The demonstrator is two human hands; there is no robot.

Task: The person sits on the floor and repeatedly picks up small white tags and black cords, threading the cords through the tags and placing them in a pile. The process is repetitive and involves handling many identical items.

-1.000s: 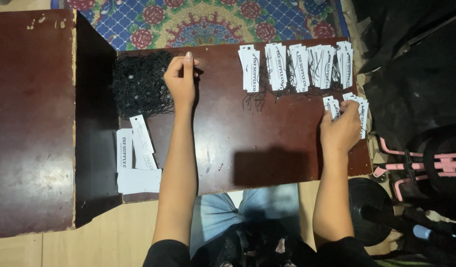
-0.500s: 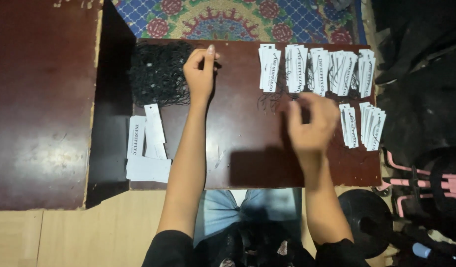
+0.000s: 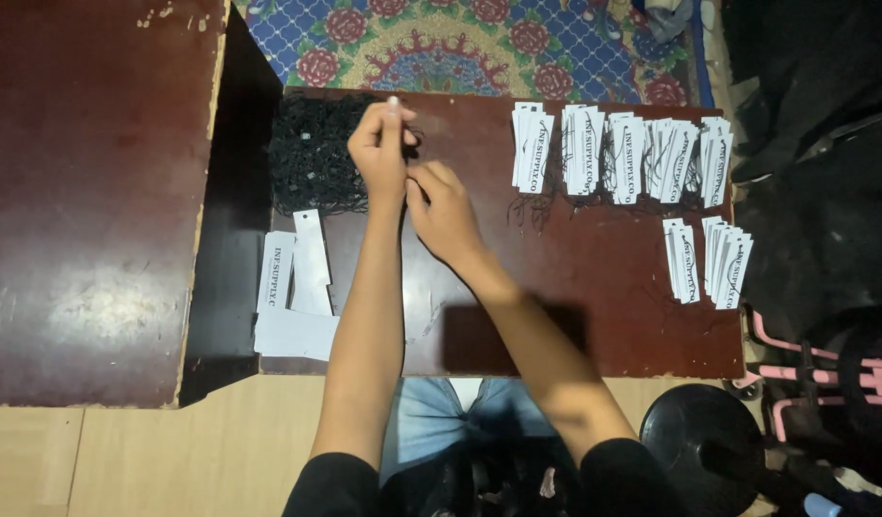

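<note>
1. At the far edge of the small dark wooden table (image 3: 575,316), the left hand (image 3: 381,153) pinches shut on a thin black string at the fringe of the tangled black string pile (image 3: 316,158), thumb and forefinger pressed together with the fingertip raised.
2. Just beside that pinch, on its right, the right hand (image 3: 446,206) has its fingers curled toward the same strand; it seems to close on the string too, though the cord is too fine and the light too dim to be sure.
3. Near the left forearm, on the side away from the right hand, lie the plain white tags (image 3: 297,287), a few loose cards with no string visible on them.
4. Well to the right of both hands, the strung tags (image 3: 618,148) stand in a row of bundles along the far edge, dark cords trailing from them; two more bundles (image 3: 714,258) sit closer to the person, near the right edge.
5. Judging by the piles, most of the work looks done: many bundles are finished, only a handful of bare cards remain, and the string heap is still ample.
6. Beyond the table a patterned floral rug (image 3: 441,48) shows; a larger dark table (image 3: 87,191) lies left.
</note>
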